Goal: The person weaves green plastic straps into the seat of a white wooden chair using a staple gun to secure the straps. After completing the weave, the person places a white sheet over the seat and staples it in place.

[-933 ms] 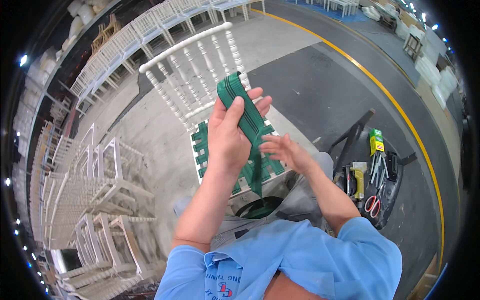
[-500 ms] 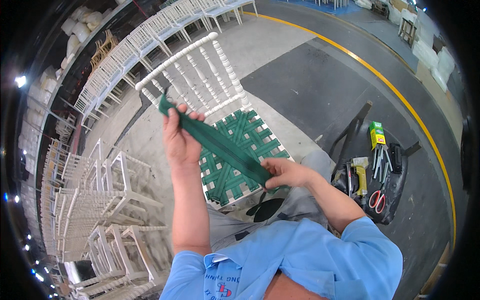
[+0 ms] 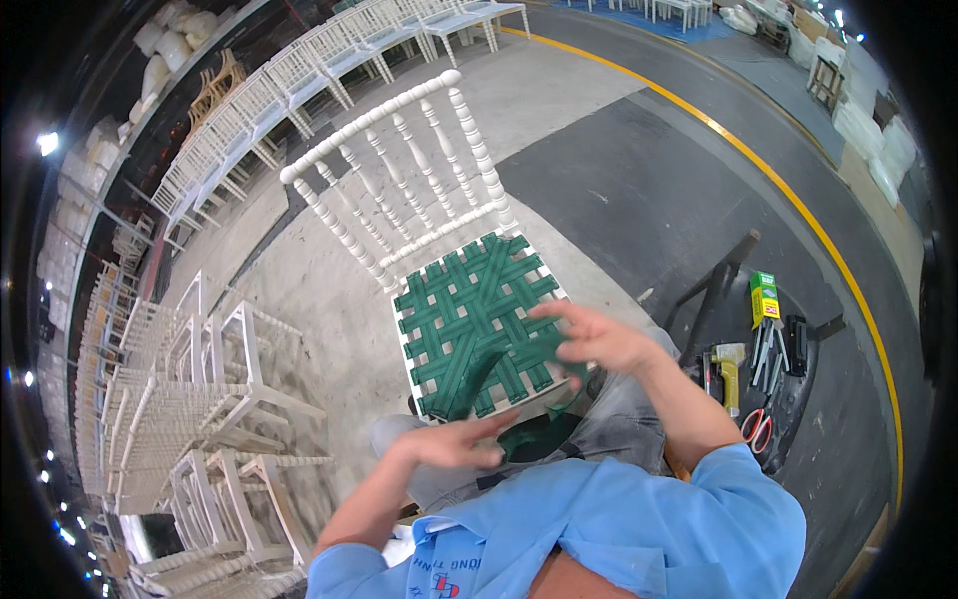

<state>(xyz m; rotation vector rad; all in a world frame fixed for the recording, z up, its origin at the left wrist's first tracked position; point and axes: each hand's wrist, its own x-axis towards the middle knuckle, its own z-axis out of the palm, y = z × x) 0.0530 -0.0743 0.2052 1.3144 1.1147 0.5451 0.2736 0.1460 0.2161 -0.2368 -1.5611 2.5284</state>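
In front of me stands a white chair with a turned-spindle back. Its seat is woven from green webbing, with white frame showing through the gaps. A loose green strap curves over the seat's near part, and more of it hangs at my lap. My left hand is open beside the seat's near left corner, fingers stretched toward the strap. Over the near right part of the seat, my right hand is open with fingers apart, right by the strap. Both hands are slightly blurred.
At my right, a black stool carries a yellow-handled tool, red-handled scissors, metal strips and a green-yellow box. White chair frames crowd the left; a row of white chairs stands behind.
The strap, stretched between both hands before, has dropped across the seat and lap. My left hand let go and moved down toward me; my right hand opened and shifted slightly right.
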